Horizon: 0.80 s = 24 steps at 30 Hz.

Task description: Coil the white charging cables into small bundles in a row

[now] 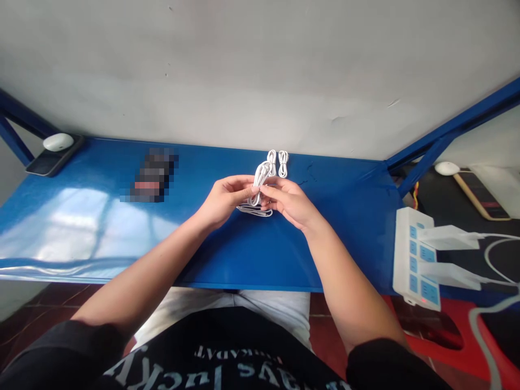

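Well, at the far left of the blue desk, a white round puck sits on a dark phone (or something phone-shaped; only part of it shows), and to its right lies a pixelated object too blurred to name. Next comes the left hand, curled closed, its fingertips pressing on a white cable coil held just above the desk. The right hand closes on the same coil from the other side, so the coil sits pinched between both hands, near the middle of the desk. A flat white cable loop lies under the hands, and two small white cable bundles lie side by side just beyond them. Further right, a white power strip at the desk's edge carries two white chargers, their cords running off to the right.

If either hand's grip slackens, the coil could spring open, and its loops could snag on the flat loop below and tangle. A tug on a loose end could also pull the nearby bundles out of shape. A wide swing of the right arm could catch the chargers or their cords.
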Motion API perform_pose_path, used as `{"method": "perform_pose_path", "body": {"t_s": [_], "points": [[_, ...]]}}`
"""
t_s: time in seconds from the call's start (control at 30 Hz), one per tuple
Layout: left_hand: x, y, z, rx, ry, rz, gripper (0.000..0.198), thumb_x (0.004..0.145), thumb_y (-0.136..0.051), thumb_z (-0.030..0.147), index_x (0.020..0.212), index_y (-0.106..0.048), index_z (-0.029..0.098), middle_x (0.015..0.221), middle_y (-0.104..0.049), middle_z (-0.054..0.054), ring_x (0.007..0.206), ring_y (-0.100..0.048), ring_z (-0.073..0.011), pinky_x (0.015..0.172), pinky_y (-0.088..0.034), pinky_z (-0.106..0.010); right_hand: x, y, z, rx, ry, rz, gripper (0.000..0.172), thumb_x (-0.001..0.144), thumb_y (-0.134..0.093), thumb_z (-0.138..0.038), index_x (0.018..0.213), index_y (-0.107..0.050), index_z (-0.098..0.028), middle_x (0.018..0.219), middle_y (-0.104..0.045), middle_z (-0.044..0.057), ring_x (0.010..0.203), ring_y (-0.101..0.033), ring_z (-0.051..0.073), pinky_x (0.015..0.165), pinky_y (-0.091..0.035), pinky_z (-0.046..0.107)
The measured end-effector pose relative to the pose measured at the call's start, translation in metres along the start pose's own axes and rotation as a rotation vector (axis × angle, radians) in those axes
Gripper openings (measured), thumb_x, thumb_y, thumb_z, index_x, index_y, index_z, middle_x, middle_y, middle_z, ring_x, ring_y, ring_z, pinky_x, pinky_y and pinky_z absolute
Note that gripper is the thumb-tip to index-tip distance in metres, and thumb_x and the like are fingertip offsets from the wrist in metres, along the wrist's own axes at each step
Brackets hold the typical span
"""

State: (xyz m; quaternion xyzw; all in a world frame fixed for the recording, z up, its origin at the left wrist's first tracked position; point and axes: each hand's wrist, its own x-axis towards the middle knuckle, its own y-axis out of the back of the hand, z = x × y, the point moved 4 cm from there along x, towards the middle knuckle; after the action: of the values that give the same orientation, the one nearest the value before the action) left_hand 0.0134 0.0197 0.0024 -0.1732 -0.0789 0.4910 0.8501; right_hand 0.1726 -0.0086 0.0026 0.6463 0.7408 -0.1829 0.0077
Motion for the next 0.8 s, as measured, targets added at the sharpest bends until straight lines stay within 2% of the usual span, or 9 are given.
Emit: {"method": "perform_pose_path", "body": {"t_s": [0.17, 0.3, 0.5, 0.67, 0.8], "points": [[0.0008, 0.0029, 0.0015, 0.02, -0.071, 0.086, 0.031, 0.074, -0.088, 0.027, 0.098, -0.071, 0.017, 0.101, -0.077, -0.008, 0.088, -0.072, -0.0169, 0.09, -0.055, -0.036, -0.0039, -0.0001, 0.0011, -0.105, -0.157, -0.053, 0.04, 0.08, -0.079, -0.054, 0.085, -0.07, -0.016, 0.074, -0.068, 0.005, 0.067, -0.066, 0.015, 0.065, -0.056, 0.029], [0.0006, 0.0009, 0.0049, 0.073, -0.136, 0.073, 0.03, 0.073, -0.088, 0.026, 0.093, -0.067, 0.017, 0.097, -0.074, -0.006, 0.089, -0.07, -0.0168, 0.092, -0.055, -0.037, -0.0037, 0.0035, -0.0002, -0.088, -0.124, -0.076, 0.036, 0.078, -0.083, -0.049, 0.083, -0.071, -0.015, 0.073, -0.066, 0.003, 0.063, -0.061, 0.012, 0.06, -0.052, 0.027], [0.0014, 0.004, 0.0057, 0.146, -0.198, 0.101, 0.034, 0.07, -0.089, 0.024, 0.094, -0.066, 0.018, 0.096, -0.074, -0.006, 0.093, -0.07, -0.0187, 0.093, -0.056, -0.039, -0.0034, 0.0058, -0.0035, -0.067, -0.09, -0.031, 0.035, 0.071, -0.088, -0.041, 0.089, -0.071, -0.017, 0.074, -0.065, 0.0, 0.068, -0.061, 0.012, 0.067, -0.052, 0.029], [0.0015, 0.0038, 0.006, 0.191, -0.177, 0.096, 0.037, 0.073, -0.086, 0.023, 0.107, -0.073, 0.017, 0.102, -0.077, -0.008, 0.097, -0.072, -0.021, 0.095, -0.056, -0.04, 0.0003, 0.0064, -0.0049, -0.124, 0.025, 0.084, 0.037, 0.065, -0.089, -0.039, 0.088, -0.069, -0.018, 0.08, -0.066, 0.001, 0.071, -0.061, 0.014, 0.065, -0.051, 0.029], [0.0021, 0.0069, 0.0044, 0.261, -0.139, 0.153, 0.037, 0.07, -0.087, 0.028, 0.103, -0.075, 0.016, 0.1, -0.078, -0.009, 0.093, -0.072, -0.0219, 0.09, -0.057, -0.04, 0.0021, 0.0073, -0.0073, -0.393, 0.294, 0.216, 0.028, 0.073, -0.082, -0.038, 0.089, -0.071, -0.019, 0.086, -0.069, 0.005, 0.077, -0.063, 0.018, 0.067, -0.053, 0.032]]}}
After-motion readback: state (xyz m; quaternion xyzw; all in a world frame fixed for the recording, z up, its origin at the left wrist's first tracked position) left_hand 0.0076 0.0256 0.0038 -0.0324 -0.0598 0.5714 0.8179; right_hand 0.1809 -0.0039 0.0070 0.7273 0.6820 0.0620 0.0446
